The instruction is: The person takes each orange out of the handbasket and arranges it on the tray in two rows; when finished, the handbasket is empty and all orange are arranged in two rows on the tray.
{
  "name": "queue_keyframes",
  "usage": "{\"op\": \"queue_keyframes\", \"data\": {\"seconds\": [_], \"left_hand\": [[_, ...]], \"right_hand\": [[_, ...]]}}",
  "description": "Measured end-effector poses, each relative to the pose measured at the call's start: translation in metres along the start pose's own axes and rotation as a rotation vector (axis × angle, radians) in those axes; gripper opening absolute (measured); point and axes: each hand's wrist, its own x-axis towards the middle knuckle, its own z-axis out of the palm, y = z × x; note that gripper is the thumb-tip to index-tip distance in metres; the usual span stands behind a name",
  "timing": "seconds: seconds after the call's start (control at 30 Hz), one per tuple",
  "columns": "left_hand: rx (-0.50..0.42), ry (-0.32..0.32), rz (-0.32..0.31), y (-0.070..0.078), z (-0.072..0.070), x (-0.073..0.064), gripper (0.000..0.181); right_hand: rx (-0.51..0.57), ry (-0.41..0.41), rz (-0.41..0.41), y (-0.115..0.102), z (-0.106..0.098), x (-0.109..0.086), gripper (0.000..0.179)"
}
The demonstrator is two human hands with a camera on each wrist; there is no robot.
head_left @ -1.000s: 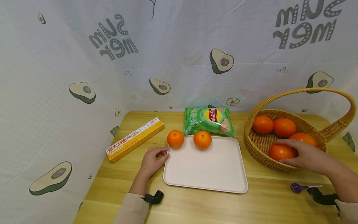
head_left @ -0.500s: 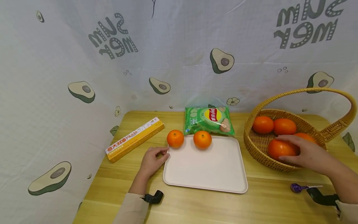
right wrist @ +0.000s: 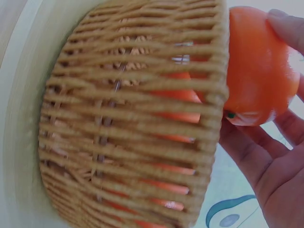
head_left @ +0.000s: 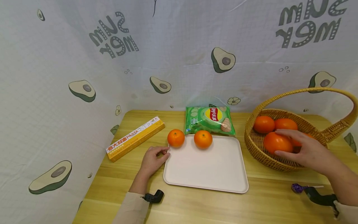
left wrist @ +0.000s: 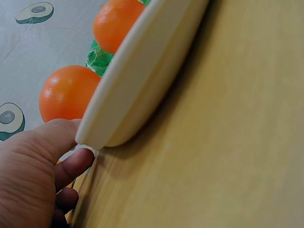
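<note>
Look, the orange-red fruit point(head_left: 277, 143) sits just left of the right hand's point(head_left: 310, 154) palm, between thumb and curved fingers, and that hand is holding it. It's round, with no long axis I can make out. The right wrist view puts it above the rim of the wicker basket point(head_left: 258, 155), so I'd say what matters is that near-left rim, lying between it and the white tray point(head_left: 205, 171).

Compared with half a second ago, it's come up and leftward from the basket's front, and the hand has gone with it. More fruits point(head_left: 264, 124) remain at the back of the basket.

Farther left, two oranges point(head_left: 203, 139) rest at the tray's back edge, and the left hand point(head_left: 152, 160), well away from the fruit, hasn't shifted. Its bent fingers touch the tray's left edge; whether they pinch it, I can't tell.
</note>
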Motion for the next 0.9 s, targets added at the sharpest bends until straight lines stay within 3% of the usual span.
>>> {"op": "queue_keyframes", "data": {"seconds": [0.2, 0.7, 0.9], "left_hand": [[0.007, 0.005, 0.003, -0.001, 0.001, 0.0, 0.021], [0.0, 0.002, -0.016, -0.001, 0.001, -0.001, 0.021], [0.0, 0.002, -0.009, 0.0, 0.001, -0.001, 0.021]], "right_hand": [[0.056, -0.001, 0.058, -0.007, 0.0, 0.002, 0.071], [0.063, 0.163, -0.075, -0.03, 0.006, 0.004, 0.068], [0.076, 0.194, -0.034, -0.044, 0.011, 0.004, 0.068]]}}
